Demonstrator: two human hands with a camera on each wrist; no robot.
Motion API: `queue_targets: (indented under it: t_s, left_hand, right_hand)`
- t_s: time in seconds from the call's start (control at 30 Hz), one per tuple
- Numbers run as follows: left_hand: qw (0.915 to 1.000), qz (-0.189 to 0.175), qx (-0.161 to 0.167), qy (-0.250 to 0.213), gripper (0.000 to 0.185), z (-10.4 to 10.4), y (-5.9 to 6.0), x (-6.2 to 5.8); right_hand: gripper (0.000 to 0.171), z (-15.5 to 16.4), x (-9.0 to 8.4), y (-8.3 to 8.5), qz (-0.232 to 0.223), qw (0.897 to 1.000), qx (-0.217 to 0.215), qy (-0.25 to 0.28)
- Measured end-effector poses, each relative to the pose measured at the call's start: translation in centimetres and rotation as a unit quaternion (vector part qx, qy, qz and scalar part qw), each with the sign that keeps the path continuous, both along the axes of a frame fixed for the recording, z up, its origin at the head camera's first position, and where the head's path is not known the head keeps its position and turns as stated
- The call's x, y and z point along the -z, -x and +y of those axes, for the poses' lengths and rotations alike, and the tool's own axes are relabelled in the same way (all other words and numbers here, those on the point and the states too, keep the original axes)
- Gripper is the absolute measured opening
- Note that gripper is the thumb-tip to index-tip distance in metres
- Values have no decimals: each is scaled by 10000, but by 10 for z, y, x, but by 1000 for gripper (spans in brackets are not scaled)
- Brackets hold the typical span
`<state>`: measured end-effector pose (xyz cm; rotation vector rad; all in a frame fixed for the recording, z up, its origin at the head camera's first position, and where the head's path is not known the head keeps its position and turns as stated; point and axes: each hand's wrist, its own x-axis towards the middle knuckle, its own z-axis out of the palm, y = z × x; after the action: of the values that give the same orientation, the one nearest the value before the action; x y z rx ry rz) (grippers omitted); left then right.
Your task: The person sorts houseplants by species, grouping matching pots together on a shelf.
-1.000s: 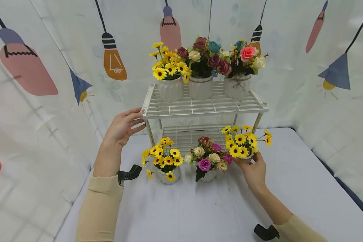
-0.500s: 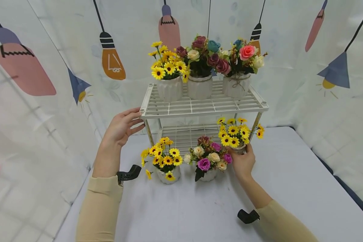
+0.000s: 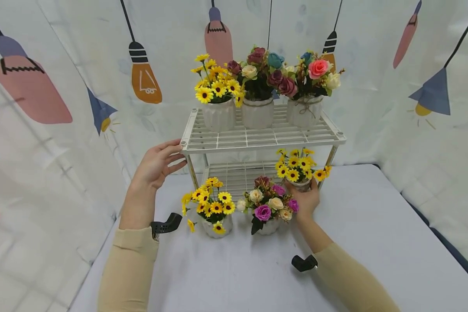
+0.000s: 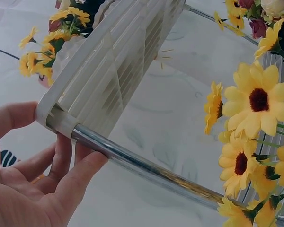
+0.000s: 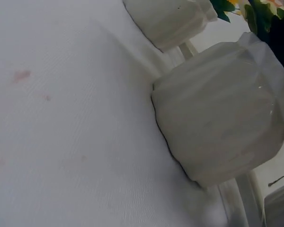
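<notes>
My left hand point(image 3: 156, 164) grips the upper left front corner of a white two-tier wire rack point(image 3: 249, 145). In the left wrist view the thumb presses on the metal post point(image 4: 132, 158) just below that corner. A small white flowerpot of yellow daisies point(image 3: 294, 162) is held low around its pot by my right hand point(image 3: 307, 203), at the right front of the rack's lower shelf. On the table before the rack stand another pot of yellow daisies point(image 3: 216, 226) and a pot of pink and cream roses point(image 3: 271, 226).
On the top shelf stand a pot of yellow daisies point(image 3: 219, 115), a pot of dark red roses point(image 3: 258, 113) and a twine-tied pot with a coral rose point(image 3: 306, 112). A white cloth covers the table point(image 3: 257, 273). A curtain with printed lamps point(image 3: 148, 80) hangs behind.
My right hand has moved left and slightly inward with the pot of yellow daisies, from outside the rack's right post to the lower shelf's front. My left hand stays on the rack corner.
</notes>
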<state>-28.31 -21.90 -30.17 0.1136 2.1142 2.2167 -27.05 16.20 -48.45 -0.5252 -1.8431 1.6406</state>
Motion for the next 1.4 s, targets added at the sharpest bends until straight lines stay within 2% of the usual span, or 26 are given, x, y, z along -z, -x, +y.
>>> queue_targets:
  t_s: [0.17,0.23,0.3,0.43,0.5,0.7,0.8,0.9,1.2,1.33,1.4]
  left_hand:
    - [10000,19,-16,-70,61,0,2,0]
    - [10000,18,-17,-63,61,0,2,0]
    - [10000,2,-17,-51,61,0,2,1]
    - [10000,-20,3,-35,61,-1,-1,2]
    - [10000,-30,17,-39,61,-1,-1,2]
    - [9999,42,50,-80,62,1,1,1]
    - [9999,73,5,-98,61,1,1,0]
    - [9999,59,-2,-136,62,0,1,-1]
    - [9999,33,-18,-134,61,-1,0,-1]
    - [9999,26,-7,-163,61,-2,0,1]
    - [9999,27,-4,-162,61,-2,0,1]
  right_hand:
    - [88,-4,1,2,32,9998,202,-34]
    - [87,-3,2,2,9,9999,137,-90]
    - [90,0,3,-1,-102,9998,-101,-97]
    - [93,6,7,-14,-343,9971,-680,-59]
    - [93,8,8,-23,-410,9957,-833,-52]
    - [71,5,12,-45,-114,9935,-1123,-180]
    - [71,-1,11,-55,-53,9904,-1361,-224]
    - [71,-7,9,-65,-175,9870,-1593,-141]
    - [45,-29,20,-97,-863,9689,-2319,17]
    - [52,-38,30,-108,-862,9626,-2543,367]
    - [58,-43,33,-112,-786,9627,-2572,292]
